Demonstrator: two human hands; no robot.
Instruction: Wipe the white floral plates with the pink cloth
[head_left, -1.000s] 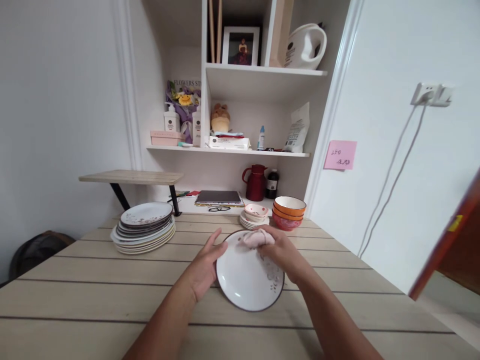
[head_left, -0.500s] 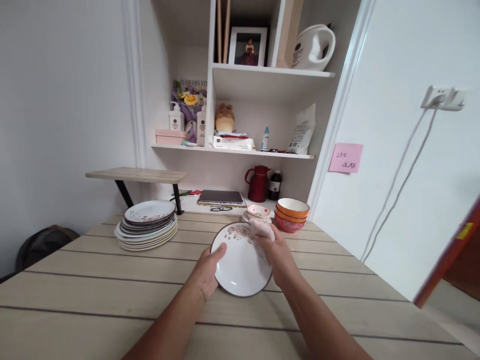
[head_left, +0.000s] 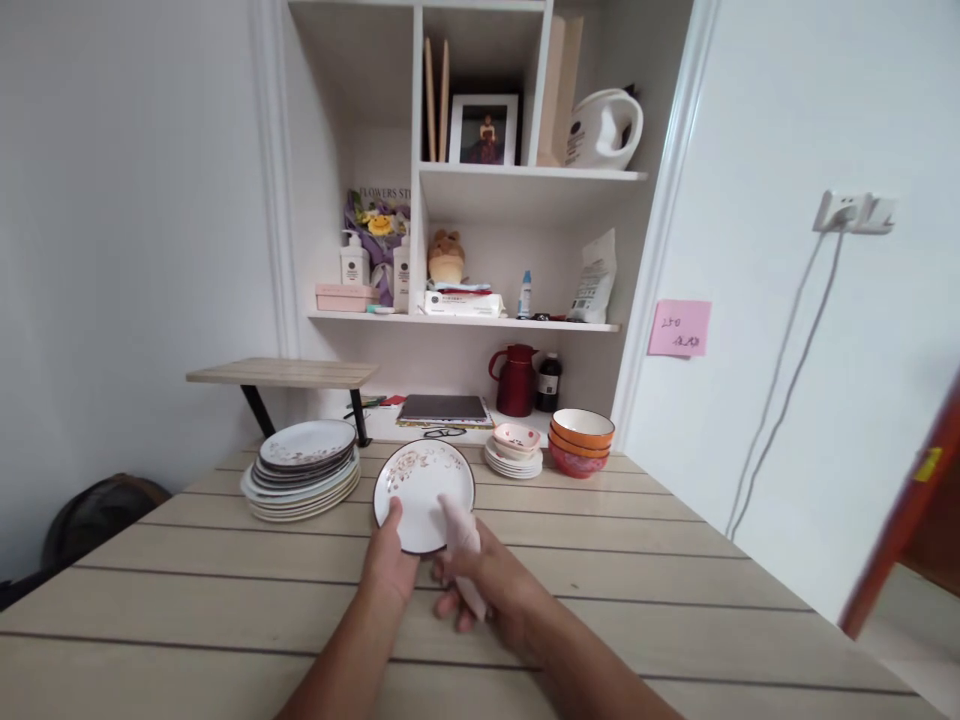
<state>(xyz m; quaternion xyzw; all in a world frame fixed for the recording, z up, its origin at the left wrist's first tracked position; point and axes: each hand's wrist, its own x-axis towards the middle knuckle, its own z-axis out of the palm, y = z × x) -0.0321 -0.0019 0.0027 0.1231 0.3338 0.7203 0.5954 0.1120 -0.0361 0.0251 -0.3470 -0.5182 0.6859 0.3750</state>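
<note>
A white plate (head_left: 426, 500) with a dark rim and brown flower print is tilted up in front of me over the table. My left hand (head_left: 388, 560) grips its lower left edge, thumb on the face and fingers behind. By the plate's lower right edge, my right hand (head_left: 491, 585) holds a pale pink cloth (head_left: 463, 535), which overlaps the plate's edge in view; whether it touches the plate I cannot tell. Further left stands a stack of plates (head_left: 304, 465), the top one with a similar print.
Small dishes (head_left: 514, 465) and a stack of orange and red bowls (head_left: 579, 445) stand at the back right. Behind are glasses (head_left: 445, 432), a laptop (head_left: 442, 407), a red jug (head_left: 515, 380) and a dark bottle (head_left: 549, 383). A small raised shelf (head_left: 285, 373) overhangs the back left.
The plate has moved left in my left hand and turned. My right hand with the cloth has come down from the plate's upper right to its lower right edge. The view has tilted upward.
</note>
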